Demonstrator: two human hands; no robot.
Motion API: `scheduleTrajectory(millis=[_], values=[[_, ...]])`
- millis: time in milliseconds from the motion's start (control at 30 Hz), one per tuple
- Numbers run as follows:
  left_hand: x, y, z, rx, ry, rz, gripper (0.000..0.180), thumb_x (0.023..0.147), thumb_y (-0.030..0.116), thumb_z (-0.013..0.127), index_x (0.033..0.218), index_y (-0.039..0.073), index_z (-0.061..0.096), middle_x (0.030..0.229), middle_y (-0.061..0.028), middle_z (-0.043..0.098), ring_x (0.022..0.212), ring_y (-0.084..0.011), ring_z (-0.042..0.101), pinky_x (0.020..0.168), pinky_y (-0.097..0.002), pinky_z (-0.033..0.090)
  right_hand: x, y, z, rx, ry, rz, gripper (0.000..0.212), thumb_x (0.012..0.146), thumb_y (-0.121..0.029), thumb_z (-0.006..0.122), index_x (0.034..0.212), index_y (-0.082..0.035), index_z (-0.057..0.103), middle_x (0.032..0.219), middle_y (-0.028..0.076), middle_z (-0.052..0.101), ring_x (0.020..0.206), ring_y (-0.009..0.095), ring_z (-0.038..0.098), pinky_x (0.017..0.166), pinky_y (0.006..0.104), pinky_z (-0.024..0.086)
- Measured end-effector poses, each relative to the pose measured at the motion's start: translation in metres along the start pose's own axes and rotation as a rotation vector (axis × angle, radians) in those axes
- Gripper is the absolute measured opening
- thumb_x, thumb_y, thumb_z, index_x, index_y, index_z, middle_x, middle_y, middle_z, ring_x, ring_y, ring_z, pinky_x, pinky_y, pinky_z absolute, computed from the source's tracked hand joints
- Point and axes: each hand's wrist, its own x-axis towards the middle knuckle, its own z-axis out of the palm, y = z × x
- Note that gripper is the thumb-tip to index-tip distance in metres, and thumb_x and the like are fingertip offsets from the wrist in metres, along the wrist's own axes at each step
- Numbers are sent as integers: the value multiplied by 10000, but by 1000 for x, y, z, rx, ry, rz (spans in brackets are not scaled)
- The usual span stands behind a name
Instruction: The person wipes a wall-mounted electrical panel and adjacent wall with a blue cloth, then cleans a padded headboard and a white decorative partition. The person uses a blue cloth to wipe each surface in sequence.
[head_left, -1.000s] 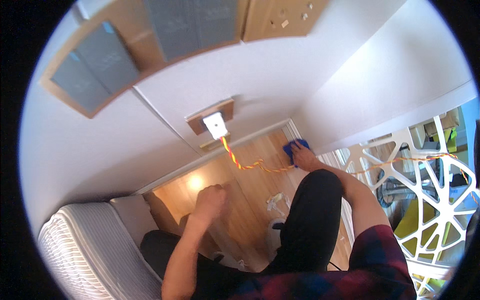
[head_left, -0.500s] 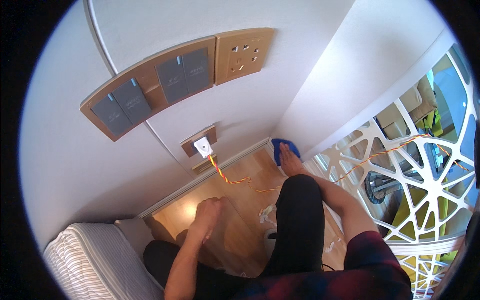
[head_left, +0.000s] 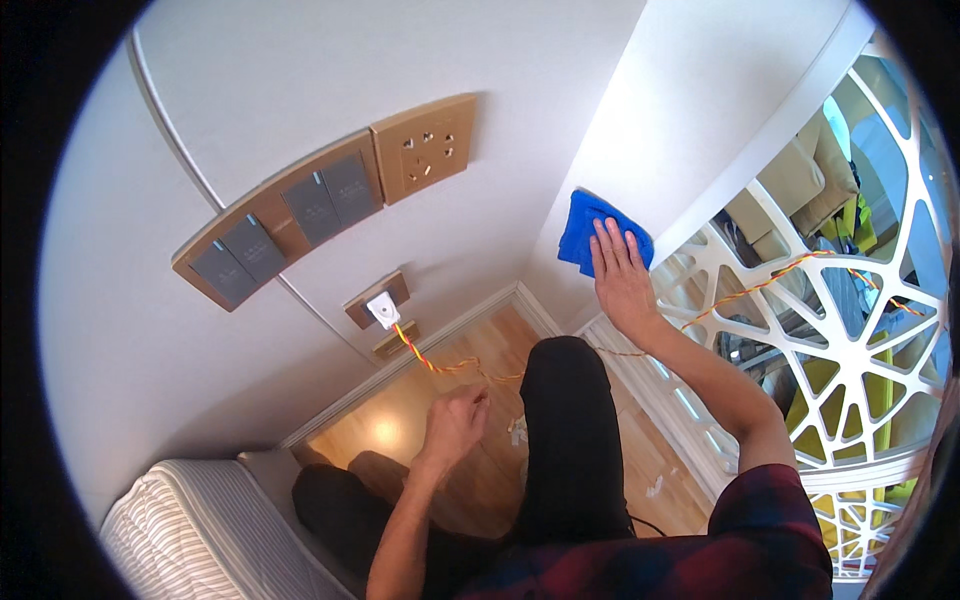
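A folded blue cloth (head_left: 592, 228) lies against the white wall just right of the corner. My right hand (head_left: 625, 280) presses it there, with fingers stretched along its surface. Lower and further left, my left hand (head_left: 457, 425) hovers over the wooden floor with its fingers curled in; nothing shows in them. Closest to that hand is a twisted red-and-yellow cord (head_left: 440, 368), which hangs from a white plug (head_left: 383, 309) in a low wall socket.
A brown panel with grey switches (head_left: 255, 247) and a socket plate (head_left: 425, 150) sit higher on the left wall. White lattice screen (head_left: 850, 350) stands at right, the cord running through it. A striped cushion (head_left: 215, 520) is at lower left. Small scraps (head_left: 655, 487) lie on the floor.
My right hand has moved up the wall with the blue cloth, from low by the skirting. My left hand has shifted slightly right. The view has turned a little.
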Motion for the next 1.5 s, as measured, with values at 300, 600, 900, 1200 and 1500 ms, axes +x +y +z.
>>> scheduleTrajectory(millis=[300, 600, 900, 1200, 1500], values=[[-7, 15, -22, 60, 27, 8, 137, 871, 72, 679, 981, -9, 666, 892, -209, 690, 834, -407, 679, 726, -465, 533, -44, -123, 190, -170, 7, -236, 505, 993, -227, 445, 1415, 33, 544, 1625, 184, 348, 1544, 353, 228, 1263, 489, 154], [-8, 47, -34, 92, 42, 8, 110, 866, 15, 703, 965, -29, 682, 909, -188, 722, 867, -337, 727, 761, -384, 565, 4, -155, 187, -115, -237, -352, 532, 1013, -311, 431, 1470, -53, 521, 1655, 142, 305, 1563, 374, 131, 1278, 521, 19], [38, 91, -47, 72, 111, 160, 138, 864, 8, 701, 993, -38, 688, 881, -202, 721, 845, -357, 727, 748, -385, 566, 57, -20, 28, -149, -86, -116, 574, 1023, -299, 413, 1510, 3, 449, 1657, 176, 287, 1562, 377, 145, 1269, 531, 44], [104, 127, -77, 179, 200, 326, 148, 857, 53, 682, 995, 0, 699, 928, -205, 723, 825, -421, 690, 725, -462, 550, 129, 121, -112, -133, 381, 319, 490, 967, -211, 507, 1392, 22, 583, 1595, 215, 394, 1538, 373, 241, 1258, 538, 88], [145, 124, -77, 282, 367, 326, 265, 832, 58, 723, 1083, -26, 710, 1172, -218, 701, 1052, -403, 675, 910, -452, 545, 97, 74, -72, -137, 151, 134, 539, 1007, -275, 459, 1446, 30, 522, 1627, 192, 348, 1550, 359, 209, 1262, 528, 93]])
